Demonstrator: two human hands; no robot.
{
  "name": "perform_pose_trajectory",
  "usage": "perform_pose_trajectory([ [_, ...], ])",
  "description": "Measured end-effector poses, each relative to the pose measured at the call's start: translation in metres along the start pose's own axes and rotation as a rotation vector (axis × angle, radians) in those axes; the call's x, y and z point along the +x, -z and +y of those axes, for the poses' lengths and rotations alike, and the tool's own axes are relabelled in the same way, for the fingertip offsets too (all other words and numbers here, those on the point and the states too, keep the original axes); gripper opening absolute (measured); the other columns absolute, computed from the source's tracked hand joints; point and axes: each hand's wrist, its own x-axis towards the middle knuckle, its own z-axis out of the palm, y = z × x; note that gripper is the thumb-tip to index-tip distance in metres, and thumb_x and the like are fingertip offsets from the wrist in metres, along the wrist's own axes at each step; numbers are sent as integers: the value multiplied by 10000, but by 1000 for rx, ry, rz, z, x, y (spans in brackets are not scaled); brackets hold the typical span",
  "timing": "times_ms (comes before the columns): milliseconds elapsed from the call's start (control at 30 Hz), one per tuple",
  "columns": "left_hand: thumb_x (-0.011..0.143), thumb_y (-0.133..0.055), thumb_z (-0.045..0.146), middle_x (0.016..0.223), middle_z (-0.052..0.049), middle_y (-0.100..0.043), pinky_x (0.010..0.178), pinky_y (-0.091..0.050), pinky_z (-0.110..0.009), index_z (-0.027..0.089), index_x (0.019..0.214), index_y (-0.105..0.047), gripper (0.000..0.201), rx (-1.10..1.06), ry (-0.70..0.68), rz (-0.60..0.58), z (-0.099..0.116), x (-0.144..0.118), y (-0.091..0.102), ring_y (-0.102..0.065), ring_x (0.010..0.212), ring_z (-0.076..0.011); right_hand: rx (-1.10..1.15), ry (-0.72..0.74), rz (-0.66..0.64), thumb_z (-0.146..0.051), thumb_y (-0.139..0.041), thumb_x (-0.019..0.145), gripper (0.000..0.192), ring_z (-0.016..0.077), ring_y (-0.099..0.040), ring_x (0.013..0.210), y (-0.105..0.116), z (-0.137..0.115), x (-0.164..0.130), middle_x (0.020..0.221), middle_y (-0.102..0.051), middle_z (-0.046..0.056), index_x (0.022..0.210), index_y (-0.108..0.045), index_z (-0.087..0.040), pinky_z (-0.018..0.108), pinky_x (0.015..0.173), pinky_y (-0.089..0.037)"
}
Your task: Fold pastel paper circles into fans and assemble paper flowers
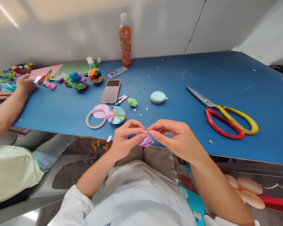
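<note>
Soft, matt purple paper piece (145,141), crumpled, pinched between bare left hand (126,138) and right hand (176,138). Blue table (226,78): matt, cloth-like covering, lightly scuffed. Scissors (223,114): bright polished metal blades, glossy red and yellow plastic handles. Phone (111,91): smooth glossy glass. Bottle (125,39): clear shiny plastic, white cap, paper-like label. Stack of paper discs (158,97): flat, matt pastel. Folded paper fan (116,115): matt, creased. Tape ring (96,118): smooth, slightly glossy. Paper balls (95,75): ruffled, matt
</note>
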Motion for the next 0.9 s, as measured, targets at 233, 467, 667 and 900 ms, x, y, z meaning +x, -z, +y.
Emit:
perform_pose_trajectory([
  [233,768,-745,219,796,-36,-682,713,-522,-237,281,852,-796,116,-13,11,-31,0,-1,2,-624,746,-117,9,-27,-8,-308,-581,861,193,114,-586,600,-3,0,0,681,-662,0,717,-655,-202,208,510,-470],
  [467,762,-747,231,796,-36,-728,675,-528,-232,251,829,-798,87,15,96,16,4,-1,-1,-652,726,-122,-245,175,316,-238,-559,880,142,145,-631,629,-15,7,-10,719,-685,6,769,-648,-247,267,574,-519],
  [667,741,-764,249,831,-34,-754,671,-542,-213,218,830,-793,99,-36,260,31,5,2,-1,-674,762,-128,-595,605,98,-207,-553,898,149,139,-684,690,-1,24,-5,785,-734,8,846,-670,-283,239,590,-523],
  [900,687,-809,271,773,-25,-747,669,-566,-232,169,784,-756,150,-163,376,73,6,1,-4,-676,699,-121,-704,594,-63,-229,-475,938,237,129,-695,672,15,29,0,793,-756,2,872,-696,-284,220,578,-542],
])
